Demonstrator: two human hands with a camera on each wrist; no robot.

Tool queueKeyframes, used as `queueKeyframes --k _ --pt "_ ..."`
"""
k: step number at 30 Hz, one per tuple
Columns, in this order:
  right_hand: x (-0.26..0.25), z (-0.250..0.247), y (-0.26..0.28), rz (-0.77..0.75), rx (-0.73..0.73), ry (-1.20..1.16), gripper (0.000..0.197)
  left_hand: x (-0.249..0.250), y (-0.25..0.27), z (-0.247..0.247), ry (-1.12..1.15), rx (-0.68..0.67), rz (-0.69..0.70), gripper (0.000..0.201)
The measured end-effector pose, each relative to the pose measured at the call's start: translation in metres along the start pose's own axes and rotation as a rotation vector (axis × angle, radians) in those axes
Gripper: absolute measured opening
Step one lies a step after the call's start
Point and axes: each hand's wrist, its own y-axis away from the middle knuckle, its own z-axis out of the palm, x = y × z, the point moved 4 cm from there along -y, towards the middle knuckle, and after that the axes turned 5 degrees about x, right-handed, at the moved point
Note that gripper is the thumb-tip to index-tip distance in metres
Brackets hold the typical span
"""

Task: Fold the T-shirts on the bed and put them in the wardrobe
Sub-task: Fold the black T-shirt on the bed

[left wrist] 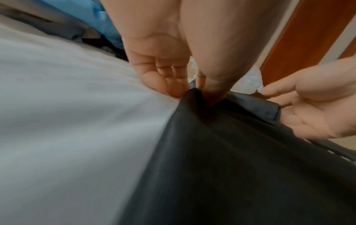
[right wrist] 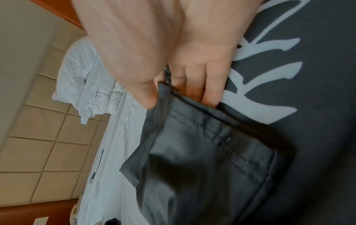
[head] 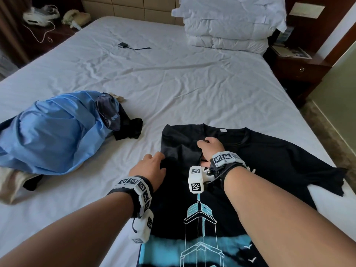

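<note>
Left hand: left hand (head: 149, 171) sits at the left fold line of the black T-shirt (head: 269, 160); in the left wrist view its thumb (left wrist: 215, 85) and fingers (left wrist: 169, 85) pinch a peak of the dark cloth against the sheet.
Right hand: right hand (head: 211, 149) lies over the shirt's chest just below the collar; in the right wrist view the thumb and fingers (right wrist: 210, 85) nip the stitched hem of the folded-over sleeve (right wrist: 202, 152), fingers curled round its edge.
Black T-shirt: spread on the near part of the bed (head: 173, 78), collar toward the headboard, white neck label (head: 223, 130) showing; its left sleeve is turned in over the chest, its right sleeve still lies out flat toward the bed's edge.
Print: a light blue and white tower (head: 200, 228) on the lower front, with small white birds beside it.
Other clothes: a crumpled heap (head: 55, 132) with a light blue garment on top lies to the left, well apart from the black shirt, with dark and beige pieces underneath.
Bed top: stacked white pillows (head: 231, 26) at the far right corner; a small black box with a short cable (head: 123, 45) on the sheet.
Bedside: a telephone (head: 77, 17) on the far left nightstand.
</note>
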Motion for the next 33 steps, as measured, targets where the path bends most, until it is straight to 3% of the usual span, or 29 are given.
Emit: queueKeyframes --k 3,6,10,13,17,21,29,33 --pt "0.007 0.002 -0.009 -0.007 -0.003 0.067 0.065 -0.008 -0.005 0.000 0.026 -0.011 -0.060 0.026" --pt "0.016 -0.003 -0.020 -0.080 0.072 0.252 0.066 -0.016 -0.006 -0.002 0.060 -0.007 -0.128 0.020" --pt "0.017 -0.018 -0.011 -0.133 0.092 0.435 0.075 -0.016 -0.003 -0.004 0.049 -0.064 -0.132 0.037" --pt "0.020 -0.036 -0.005 -0.214 0.074 0.549 0.069 0.001 -0.001 -0.011 0.030 -0.035 -0.067 0.042" --pt "0.036 -0.075 -0.006 -0.249 0.020 0.548 0.057 0.052 0.004 -0.019 0.047 0.043 0.054 0.034" --pt "0.063 -0.133 -0.002 -0.168 -0.021 0.504 0.055 0.124 0.008 -0.001 0.128 -0.061 0.184 0.016" --pt "0.114 -0.264 -0.008 -0.100 0.126 0.476 0.050 0.252 0.033 0.068 0.375 -0.143 0.196 0.015" --pt "0.131 -0.319 -0.012 -0.119 0.372 0.460 0.040 0.303 0.045 0.102 0.539 -0.163 0.174 0.014"
